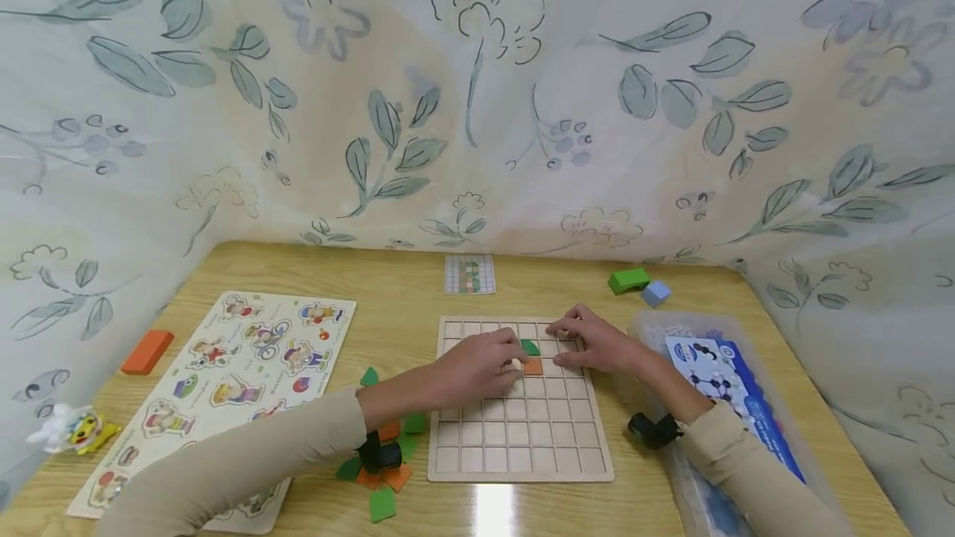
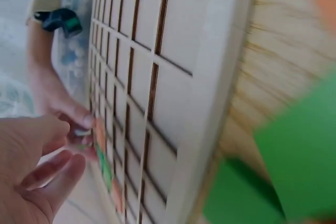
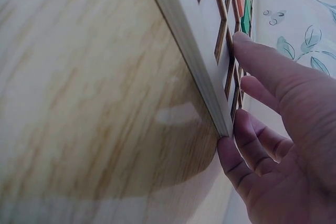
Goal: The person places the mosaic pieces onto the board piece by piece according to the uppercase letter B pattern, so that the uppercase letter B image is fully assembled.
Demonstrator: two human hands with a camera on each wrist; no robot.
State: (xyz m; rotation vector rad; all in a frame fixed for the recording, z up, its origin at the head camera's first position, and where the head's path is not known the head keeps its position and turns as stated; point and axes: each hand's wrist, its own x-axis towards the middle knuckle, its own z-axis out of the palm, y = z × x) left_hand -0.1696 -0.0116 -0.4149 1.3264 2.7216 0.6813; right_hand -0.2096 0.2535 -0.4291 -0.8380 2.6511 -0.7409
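Note:
A pale wooden grid board [image 1: 515, 458] lies in front of me. On its upper part sit a green rounded piece [image 1: 530, 347] and an orange square piece [image 1: 533, 366]; the left wrist view shows another orange piece [image 2: 116, 195] beyond the green. My left hand [image 1: 488, 363] hovers over the board beside these pieces, fingers loosely bent, with a gap between thumb and fingers in the left wrist view. My right hand [image 1: 589, 342] rests at the board's upper right, thumb [image 3: 257, 56] on the grid and the other fingers along its edge.
Loose green and orange pieces [image 1: 383, 504] lie left of the board, partly under my left arm. Farther left is a picture puzzle board [image 1: 328, 330]. A pattern card [image 1: 470, 274] stands behind the board. On the right are a plastic box [image 1: 682, 471] and green and blue blocks [image 1: 628, 280].

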